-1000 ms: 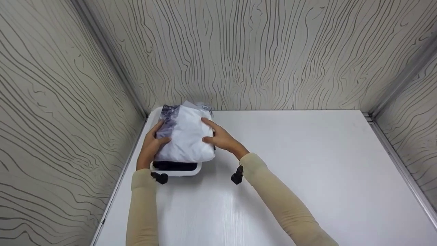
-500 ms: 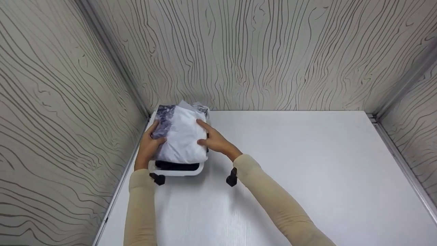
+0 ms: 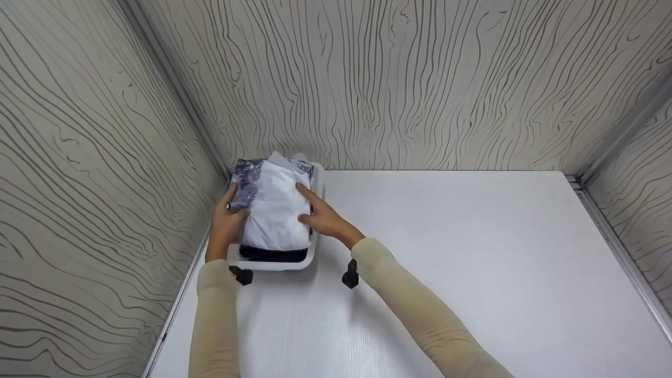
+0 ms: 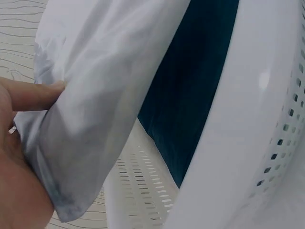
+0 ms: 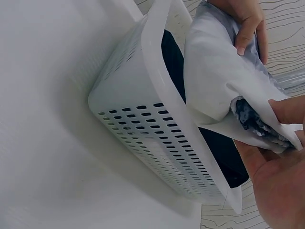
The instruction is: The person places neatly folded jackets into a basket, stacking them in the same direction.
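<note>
A folded white garment with a blue-purple patterned strip is held flat between both hands over a white plastic basket. My left hand grips its left edge, thumb on top. My right hand grips the right edge, with the thumb above and other fingers underneath. In the right wrist view, the fold at that edge gapes and shows dark patterned cloth inside. Dark teal cloth lies in the basket below the garment. Most of the basket's inside is hidden by the garment.
The basket has slotted walls and stands in the back left corner of the white table. Wood-patterned panels rise behind and to the left, close to the basket and my left hand.
Both hands have carried the garment a little to the left over the basket. The basket's right rim, mostly covered before, now shows beside it. The grip looks the same.
</note>
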A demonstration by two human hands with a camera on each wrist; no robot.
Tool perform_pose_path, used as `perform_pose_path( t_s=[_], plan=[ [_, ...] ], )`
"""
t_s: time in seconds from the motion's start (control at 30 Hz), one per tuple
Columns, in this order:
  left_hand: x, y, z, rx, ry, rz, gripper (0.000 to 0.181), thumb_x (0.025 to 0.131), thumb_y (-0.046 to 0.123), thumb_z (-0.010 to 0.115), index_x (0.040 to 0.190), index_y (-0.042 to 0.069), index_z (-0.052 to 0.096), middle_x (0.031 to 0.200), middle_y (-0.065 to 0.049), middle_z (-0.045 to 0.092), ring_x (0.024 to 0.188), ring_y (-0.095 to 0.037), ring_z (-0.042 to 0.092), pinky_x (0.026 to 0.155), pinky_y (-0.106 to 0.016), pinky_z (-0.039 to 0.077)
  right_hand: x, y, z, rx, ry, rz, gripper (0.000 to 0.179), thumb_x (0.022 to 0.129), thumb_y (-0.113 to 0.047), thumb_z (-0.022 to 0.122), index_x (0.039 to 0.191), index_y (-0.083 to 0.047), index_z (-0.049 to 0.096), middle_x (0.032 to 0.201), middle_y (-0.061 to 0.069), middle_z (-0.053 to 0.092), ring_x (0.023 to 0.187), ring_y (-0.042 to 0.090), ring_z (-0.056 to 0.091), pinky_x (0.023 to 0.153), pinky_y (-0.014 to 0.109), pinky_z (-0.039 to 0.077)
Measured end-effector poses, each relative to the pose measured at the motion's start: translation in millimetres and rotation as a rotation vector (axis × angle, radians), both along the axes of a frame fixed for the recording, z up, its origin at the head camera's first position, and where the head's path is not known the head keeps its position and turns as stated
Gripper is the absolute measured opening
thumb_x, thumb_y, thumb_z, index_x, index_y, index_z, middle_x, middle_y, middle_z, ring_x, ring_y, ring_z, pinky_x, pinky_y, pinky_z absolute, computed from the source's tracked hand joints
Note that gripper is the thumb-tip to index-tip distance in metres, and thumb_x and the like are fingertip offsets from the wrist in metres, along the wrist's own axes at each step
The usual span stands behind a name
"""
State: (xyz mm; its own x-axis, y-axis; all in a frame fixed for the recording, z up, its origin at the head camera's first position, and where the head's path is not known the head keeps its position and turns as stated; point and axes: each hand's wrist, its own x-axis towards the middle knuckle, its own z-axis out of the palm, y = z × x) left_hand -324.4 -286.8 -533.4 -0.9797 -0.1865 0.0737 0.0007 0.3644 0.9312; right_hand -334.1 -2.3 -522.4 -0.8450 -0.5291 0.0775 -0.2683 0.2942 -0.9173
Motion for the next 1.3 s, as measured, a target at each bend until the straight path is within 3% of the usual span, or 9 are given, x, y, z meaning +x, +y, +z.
perform_pose_path(
  t_s=[0.23,0.33,0.43,0.6,0.7,0.9,1.07,1.17,1.3],
  plan=[
    [-0.3,0.4,-5.8,-0.027,0.029,0.023,0.081,0.093,-0.008,0.065,0.166,0.015,0.039,0.175,-0.013,0.030,0.160,-0.031,0.029,0.126,-0.047,0.033,0.1,-4.3,-5.0,0.052,0.035,0.005,0.080,0.102,0.000,0.053,0.172,-0.015,0.018,0.180,0.008,0.016,0.167,0.031,0.012,0.135,0.047,0.017],
    [0.5,1.2,-13.4,-0.081,0.031,0.002,0.082,0.092,-0.010,0.063,0.167,0.009,0.035,0.175,-0.018,0.029,0.161,-0.037,0.028,0.129,-0.051,0.029,1.5,-4.0,-9.4,0.088,0.031,0.012,0.079,0.102,0.000,0.052,0.172,-0.013,0.018,0.180,0.011,0.015,0.167,0.031,0.010,0.136,0.047,0.015],
    [0.8,-0.5,-24.7,-0.152,0.033,-0.034,0.082,0.092,-0.012,0.059,0.167,0.000,0.029,0.175,-0.025,0.022,0.164,-0.042,0.017,0.134,-0.053,0.018,3.0,-2.8,-14.4,0.148,0.030,0.019,0.075,0.103,-0.002,0.053,0.171,-0.009,0.023,0.179,0.016,0.012,0.167,0.034,0.008,0.136,0.048,0.014],
    [4.9,-5.3,-41.3,-0.271,-0.040,-0.093,0.081,0.094,-0.008,0.057,0.167,-0.004,0.023,0.177,-0.029,0.006,0.164,-0.048,0.007,0.132,-0.060,0.017,6.2,0.4,-19.8,0.240,0.059,-0.010,0.063,0.099,-0.005,0.060,0.160,0.001,0.044,0.177,0.026,0.010,0.165,0.043,0.011,0.134,0.054,0.018],
    [6.5,-5.6,-45.9,-0.313,-0.086,-0.117,0.075,0.097,-0.003,0.058,0.165,-0.006,0.026,0.177,-0.029,0.002,0.163,-0.051,0.006,0.131,-0.063,0.019,7.2,0.9,-21.4,0.305,0.133,-0.021,0.059,0.099,-0.008,0.063,0.155,0.002,0.050,0.177,0.026,0.010,0.165,0.045,0.011,0.133,0.057,0.019],
    [8.5,5.4,-44.6,-0.419,-0.049,-0.124,0.061,0.097,0.005,0.060,0.153,-0.014,0.045,0.172,-0.037,0.012,0.161,-0.056,0.005,0.132,-0.065,0.013,10.3,-1.3,-26.4,0.412,0.275,0.044,0.053,0.108,-0.020,0.057,0.156,0.001,0.050,0.177,0.024,0.015,0.165,0.045,0.010,0.133,0.057,0.017],
    [9.0,19.7,-43.2,-0.562,0.014,-0.137,0.060,0.094,0.013,0.064,0.146,-0.014,0.053,0.167,-0.040,0.027,0.159,-0.061,0.006,0.128,-0.073,0.009,11.6,-0.4,-33.4,0.465,0.292,0.043,0.052,0.111,-0.026,0.054,0.155,0.000,0.052,0.177,0.024,0.017,0.166,0.044,0.008,0.134,0.058,0.011],
    [8.4,28.8,-41.7,-0.619,-0.053,-0.197,0.062,0.100,0.023,0.064,0.154,-0.005,0.051,0.170,-0.034,0.027,0.161,-0.059,0.006,0.126,-0.077,0.005,11.3,1.2,-36.8,0.525,0.269,0.037,0.054,0.112,-0.030,0.051,0.159,-0.004,0.049,0.178,0.019,0.017,0.167,0.041,0.005,0.135,0.056,0.007],
    [9.1,38.1,-38.8,-0.663,-0.212,-0.299,0.069,0.106,0.041,0.059,0.165,0.012,0.040,0.176,-0.026,0.018,0.163,-0.054,0.002,0.123,-0.080,-0.004,8.9,2.3,-42.6,0.619,0.274,0.040,0.056,0.113,-0.037,0.048,0.163,-0.010,0.045,0.179,0.012,0.020,0.168,0.037,0.004,0.136,0.053,0.005]
  ],
)
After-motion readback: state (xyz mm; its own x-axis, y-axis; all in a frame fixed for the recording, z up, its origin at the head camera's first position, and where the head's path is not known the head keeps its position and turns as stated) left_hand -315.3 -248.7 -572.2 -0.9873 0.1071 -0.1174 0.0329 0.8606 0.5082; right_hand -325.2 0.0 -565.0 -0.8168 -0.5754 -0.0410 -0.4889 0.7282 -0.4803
